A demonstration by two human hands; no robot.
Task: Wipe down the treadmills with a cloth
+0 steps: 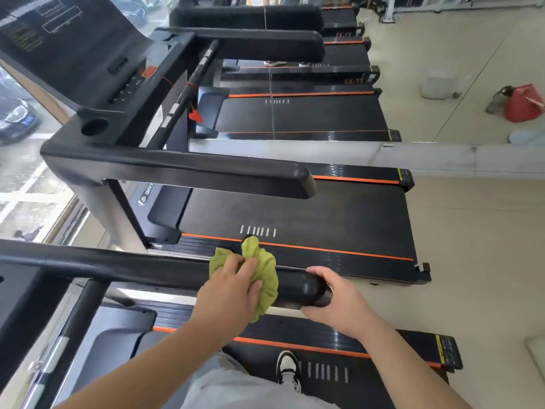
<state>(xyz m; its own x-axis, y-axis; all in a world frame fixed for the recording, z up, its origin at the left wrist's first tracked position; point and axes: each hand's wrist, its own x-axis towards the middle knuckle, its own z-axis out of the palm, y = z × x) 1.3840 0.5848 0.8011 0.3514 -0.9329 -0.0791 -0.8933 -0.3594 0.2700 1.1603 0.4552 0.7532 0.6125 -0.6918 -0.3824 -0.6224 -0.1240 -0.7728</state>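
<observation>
The left hand (pixel 227 293) holds the green cloth (pixel 265 273) bunched on the treadmill handrail (pixel 118 265), fingers curled around it for wiping. The right hand (pixel 336 299) grips the handrail's end, probably for balance.

One view only: a head-worn wide-angle, looking forward and steeply down from standing height. Both forearms enter from the bottom edge. Nearest, lower centre: left hand (pixel 227 293) holding crumpled green cloth (pixel 267 273), right hand (pixel 339 299) round the end of black padded handrail (pixel 118 265). Wearer's black-and-white shoe (pixel 287 370) sits at the bottom. Row of black treadmills with orange stripes (pixel 324 214) recedes toward the top. Frame rolled, edges bowed. Window glass (pixel 26 184) at left edge, pale tiled floor (pixel 477 231) at right.
</observation>
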